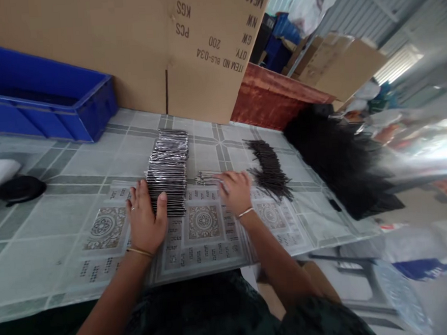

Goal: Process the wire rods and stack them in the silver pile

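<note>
My left hand (146,221) lies with fingers stretched and thumb apart against the lower left side of a long row of thin silvery metal rods (168,166). My right hand (236,192) is curled, its fingertips closed at the right end of a small group of similar thin metal rods (208,178); how many it grips is hidden. Under both hands is a clear patterned plastic mat (206,245). To the right of my right hand sits a pile of dark thin sticks (271,169).
A blue plastic crate (97,107) stands at the back left, beside a large cardboard box (203,97). A black round object (21,190) is on the left of the tiled-pattern table (78,172). A black heap (333,154) lies along the right edge.
</note>
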Available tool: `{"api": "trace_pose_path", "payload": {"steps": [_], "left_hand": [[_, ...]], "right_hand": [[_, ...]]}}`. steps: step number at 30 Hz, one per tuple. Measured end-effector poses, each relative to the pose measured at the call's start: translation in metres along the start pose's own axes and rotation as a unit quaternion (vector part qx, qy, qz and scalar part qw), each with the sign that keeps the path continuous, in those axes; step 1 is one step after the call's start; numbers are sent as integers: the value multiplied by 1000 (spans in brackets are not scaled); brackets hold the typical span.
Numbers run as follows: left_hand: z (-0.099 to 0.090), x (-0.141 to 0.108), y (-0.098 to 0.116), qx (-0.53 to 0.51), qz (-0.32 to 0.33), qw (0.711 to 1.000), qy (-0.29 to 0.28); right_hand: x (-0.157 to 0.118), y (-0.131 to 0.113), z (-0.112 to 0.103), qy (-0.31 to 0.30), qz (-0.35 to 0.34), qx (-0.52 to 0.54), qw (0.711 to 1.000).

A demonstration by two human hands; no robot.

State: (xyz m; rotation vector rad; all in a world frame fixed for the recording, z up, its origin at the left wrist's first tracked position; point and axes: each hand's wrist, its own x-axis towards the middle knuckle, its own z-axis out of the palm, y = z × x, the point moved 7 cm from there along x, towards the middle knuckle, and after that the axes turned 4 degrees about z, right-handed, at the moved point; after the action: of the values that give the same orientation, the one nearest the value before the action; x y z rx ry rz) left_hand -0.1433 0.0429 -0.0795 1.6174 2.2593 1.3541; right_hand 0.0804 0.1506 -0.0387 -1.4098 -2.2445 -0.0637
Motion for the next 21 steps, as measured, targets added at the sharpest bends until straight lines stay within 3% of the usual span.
{"api": "trace_pose_path", "payload": {"steps": [3,6,9,13,16,21], "left_hand": [[-1,0,28,33,45,998,9],[27,-5,74,61,164,983,-57],[74,-11,109,95,252,950,-159],[120,0,121,201,247,919,-232],[130,13,119,260,235,903,-246],[134,23,124,303,302,863,-267]], "right_hand": [[-24,99,-9,1,90,-103,991],[-45,155,-9,-3,115,-145,983],[-52,162,-8,5,87,-147,985],[-49,152,-9,-14,73,-111,991],[-45,157,-11,-42,100,-44,993],[-34,165,-20,-47,90,149,984]]}}
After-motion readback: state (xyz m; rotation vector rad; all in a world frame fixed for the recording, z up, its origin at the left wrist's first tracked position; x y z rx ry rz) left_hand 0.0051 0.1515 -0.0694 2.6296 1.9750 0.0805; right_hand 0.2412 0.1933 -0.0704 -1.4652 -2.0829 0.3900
